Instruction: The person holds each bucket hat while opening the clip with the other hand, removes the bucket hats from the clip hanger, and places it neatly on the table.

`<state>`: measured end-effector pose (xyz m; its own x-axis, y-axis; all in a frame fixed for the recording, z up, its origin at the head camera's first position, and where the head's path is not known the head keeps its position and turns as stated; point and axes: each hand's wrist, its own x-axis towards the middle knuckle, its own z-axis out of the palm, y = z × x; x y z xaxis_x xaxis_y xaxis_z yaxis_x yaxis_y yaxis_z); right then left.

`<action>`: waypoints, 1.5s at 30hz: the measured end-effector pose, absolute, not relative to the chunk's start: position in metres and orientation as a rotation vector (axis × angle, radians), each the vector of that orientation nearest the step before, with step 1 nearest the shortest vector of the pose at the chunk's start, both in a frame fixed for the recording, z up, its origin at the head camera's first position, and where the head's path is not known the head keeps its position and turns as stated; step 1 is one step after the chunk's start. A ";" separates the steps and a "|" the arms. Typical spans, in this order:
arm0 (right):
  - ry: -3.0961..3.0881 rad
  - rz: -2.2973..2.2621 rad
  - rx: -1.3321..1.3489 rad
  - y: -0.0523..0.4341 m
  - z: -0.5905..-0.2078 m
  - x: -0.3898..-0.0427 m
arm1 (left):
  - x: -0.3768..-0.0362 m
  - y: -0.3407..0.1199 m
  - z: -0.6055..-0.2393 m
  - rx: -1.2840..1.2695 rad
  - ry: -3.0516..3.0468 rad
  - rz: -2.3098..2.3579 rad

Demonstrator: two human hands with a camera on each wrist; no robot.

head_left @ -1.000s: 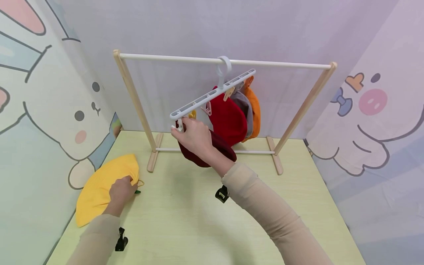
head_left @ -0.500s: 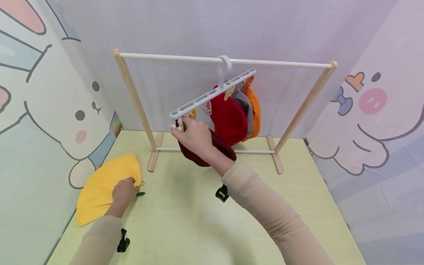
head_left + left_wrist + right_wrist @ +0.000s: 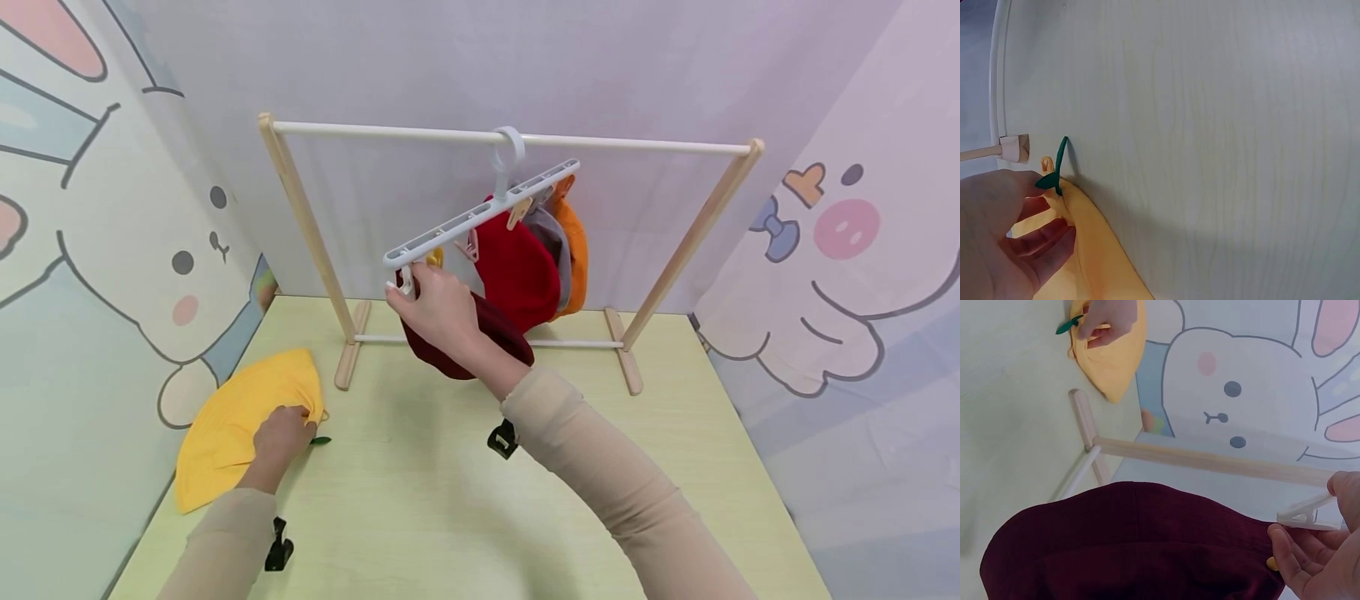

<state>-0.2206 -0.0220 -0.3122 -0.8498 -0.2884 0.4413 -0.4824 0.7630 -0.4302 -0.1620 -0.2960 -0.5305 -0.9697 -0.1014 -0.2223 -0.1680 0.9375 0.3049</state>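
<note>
My right hand (image 3: 442, 312) is up at the near end of a pale clip hanger (image 3: 468, 218). Its thumb and fingers pinch a white clip (image 3: 1304, 506) there, at the edge of a dark maroon hat (image 3: 1116, 544). The hat's body droops below the hanger, partly behind my hand and wrist. On the table's left, my left hand (image 3: 283, 433) pinches the tip of a yellow hat (image 3: 232, 425). A green leaf tab (image 3: 1049, 181) and a small yellow loop stick out beside the fingers. That hat lies spread flat.
The hanger hooks over the white rail (image 3: 390, 131) of a wooden rack. Red (image 3: 517, 271), grey (image 3: 562, 262) and orange (image 3: 576, 258) hats hang from its farther clips. Yellow (image 3: 435, 257) and pink (image 3: 469, 245) clips sit nearer. Printed cartoon walls enclose the table (image 3: 420, 517).
My left hand has shifted slightly right with the yellow hat's tip, and more of the green leaf shows. My right hand stays at the clip, almost still.
</note>
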 end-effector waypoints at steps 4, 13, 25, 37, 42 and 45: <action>-2.609 0.767 0.598 -0.023 -0.312 -0.220 | -0.162 -0.296 -0.529 -0.188 2.886 0.480; -2.588 0.781 0.614 -0.024 -0.307 -0.220 | -0.161 -0.295 -0.527 -0.175 2.887 0.461; -2.558 0.823 0.648 -0.027 -0.303 -0.219 | -0.161 -0.295 -0.528 -0.175 2.875 0.469; -2.513 0.863 0.686 -0.027 -0.301 -0.216 | -0.155 -0.296 -0.526 -0.130 2.872 0.541; -2.478 0.843 0.693 -0.027 -0.300 -0.215 | -0.155 -0.299 -0.526 -0.122 2.857 0.623; -2.467 0.819 0.677 -0.028 -0.301 -0.215 | -0.155 -0.298 -0.524 -0.100 2.855 0.683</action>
